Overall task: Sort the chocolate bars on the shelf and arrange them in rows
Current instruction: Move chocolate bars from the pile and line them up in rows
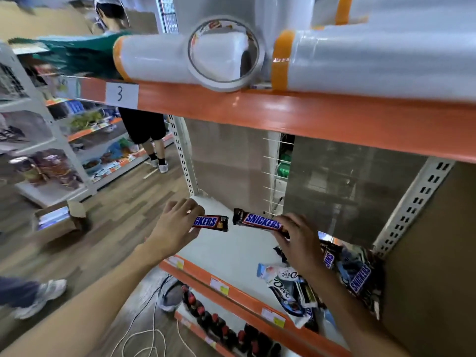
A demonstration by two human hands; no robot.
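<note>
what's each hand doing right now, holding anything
Left hand: grips one Snickers bar by its end.
Right hand: grips a second Snickers bar by its end.

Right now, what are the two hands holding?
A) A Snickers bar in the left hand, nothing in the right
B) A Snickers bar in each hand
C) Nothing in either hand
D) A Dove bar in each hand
B: the left hand grips one Snickers bar and the right hand grips a second Snickers bar, while the Dove bars lie in the pile on the shelf.
</note>
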